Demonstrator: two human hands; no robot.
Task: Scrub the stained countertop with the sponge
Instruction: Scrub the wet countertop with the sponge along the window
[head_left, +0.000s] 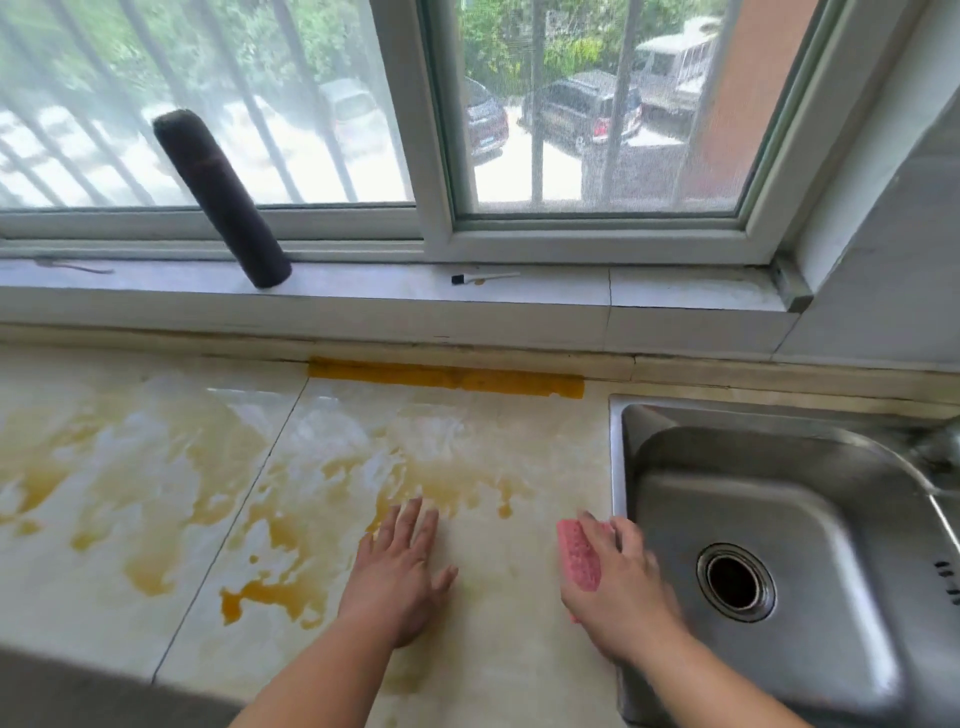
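Fingers (631, 540) of the right hand (621, 587) curl over a pink sponge (579, 556), the thumb apparently tucked beneath it, though motion blur leaves the exact grip unclear. The sponge is held at the right end of the worktop (509, 639), just beside the left rim of the steel sink (779, 519); whether its underside touches the surface cannot be told. The left hand (400, 577) lies palm-down on the worktop, its fingers straight and slightly spread, holding nothing, their tips pointing toward the window and reaching the near edge of the yellow-brown stains (452, 483). The two hands are near each other, with a bare patch of pale worktop between them.

The stains spread in irregular blotches across the worktop to the left and ahead of the left hand, with glossy, wet-looking areas among them. A strip of orange-yellow tape (447, 376) runs along the back edge of the worktop, below the window sill (363, 291). On the sill a dark paint roller sleeve (221, 200) leans tilted against the window frame, and a small white-handled brush (483, 278) lies flat to its right. The sink's round drain (735, 581) is in view in the basin floor.
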